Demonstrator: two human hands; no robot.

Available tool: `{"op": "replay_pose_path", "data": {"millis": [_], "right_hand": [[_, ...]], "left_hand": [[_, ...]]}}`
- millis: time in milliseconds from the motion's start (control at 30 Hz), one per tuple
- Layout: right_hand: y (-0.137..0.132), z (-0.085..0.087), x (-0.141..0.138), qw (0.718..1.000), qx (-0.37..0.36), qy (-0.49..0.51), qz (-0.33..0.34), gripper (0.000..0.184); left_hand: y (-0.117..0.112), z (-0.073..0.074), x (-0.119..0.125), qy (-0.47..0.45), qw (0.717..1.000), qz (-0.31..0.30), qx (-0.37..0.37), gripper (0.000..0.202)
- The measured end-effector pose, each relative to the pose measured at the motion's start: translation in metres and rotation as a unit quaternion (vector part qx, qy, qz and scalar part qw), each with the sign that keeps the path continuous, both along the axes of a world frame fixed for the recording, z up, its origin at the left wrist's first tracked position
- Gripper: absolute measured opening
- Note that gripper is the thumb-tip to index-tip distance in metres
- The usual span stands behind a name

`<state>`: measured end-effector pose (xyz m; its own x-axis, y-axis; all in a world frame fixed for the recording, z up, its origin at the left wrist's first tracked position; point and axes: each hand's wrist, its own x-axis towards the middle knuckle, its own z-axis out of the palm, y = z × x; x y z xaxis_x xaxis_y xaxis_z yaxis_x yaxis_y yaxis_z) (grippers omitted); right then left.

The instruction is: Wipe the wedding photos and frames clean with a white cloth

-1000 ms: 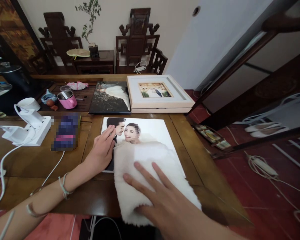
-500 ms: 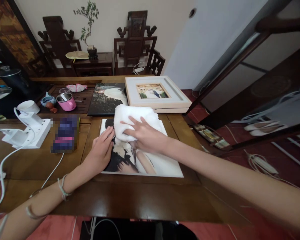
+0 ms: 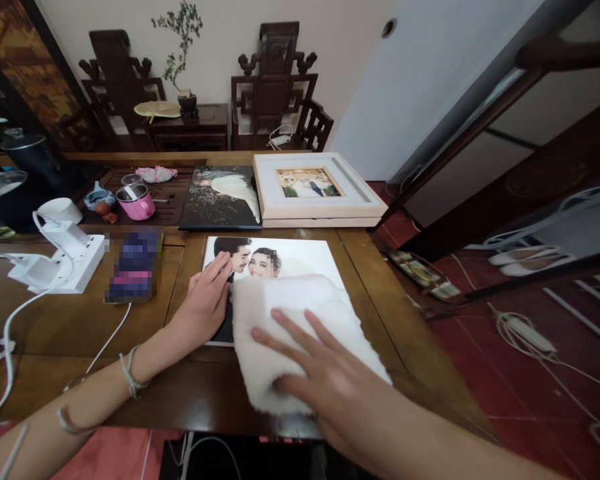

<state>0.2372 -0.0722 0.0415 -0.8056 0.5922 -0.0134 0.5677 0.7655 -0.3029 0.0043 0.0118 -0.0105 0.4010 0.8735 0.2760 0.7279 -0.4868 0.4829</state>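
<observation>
A photo print (image 3: pixel 305 255) showing a couple lies flat on the wooden table, its lower part mostly covered by a folded, fluffy white towel (image 3: pixel 300 300). Across the towel, my right hand (image 3: pixel 325 367) is pressed down with its fingers spread, gripping it against the print near the table's front edge. The thumb partly sinks into the fabric. My left hand (image 3: pixel 207 300) rests on the print's left edge, fingers stretched out and lying flat, holding nothing. The towel hides the print's lower right portion.
Behind the print are a dark photo panel (image 3: pixel 220 200) and a pale wooden picture frame (image 3: pixel 325 217). To the left lie a blurred-out phone (image 3: pixel 135 267) on a cable and a white power strip (image 3: pixel 87 263). A pink cup (image 3: pixel 137 205) stands on the tea tray (image 3: pixel 173 212).
My right hand has pulled the towel toward me, from the print's upper part to its lower edge, uncovering the pictured faces. My left hand has stayed in place.
</observation>
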Motion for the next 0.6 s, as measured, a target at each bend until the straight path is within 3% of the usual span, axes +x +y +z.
{"op": "replay_pose_path", "data": {"millis": [133, 267, 333, 433, 500, 600], "right_hand": [[0.044, 0.007, -0.008, 0.995, 0.026, -0.071, -0.061, 0.063], [0.067, 0.015, -0.035, 0.988, 0.020, -0.116, -0.103, 0.063], [0.065, 0.015, -0.048, 0.991, 0.015, -0.111, -0.078, 0.057], [0.047, 0.014, -0.052, 0.997, 0.001, -0.076, 0.014, 0.048], [0.030, 0.015, -0.045, 0.996, -0.027, -0.045, 0.067, 0.042], [0.006, 0.020, -0.024, 0.994, -0.069, -0.016, 0.087, 0.038]], "left_hand": [[0.000, 0.003, 0.001, -0.018, 1.000, 0.005, -0.007, 0.046], [-0.002, 0.016, 0.002, -0.116, 0.993, 0.033, 0.016, 0.042], [-0.003, 0.023, 0.002, -0.172, 0.983, 0.054, 0.041, 0.043], [-0.004, 0.027, 0.001, -0.210, 0.974, 0.061, 0.060, 0.046], [-0.005, 0.026, 0.001, -0.208, 0.974, 0.061, 0.059, 0.047], [-0.005, 0.022, 0.002, -0.165, 0.984, 0.042, 0.041, 0.047]]}}
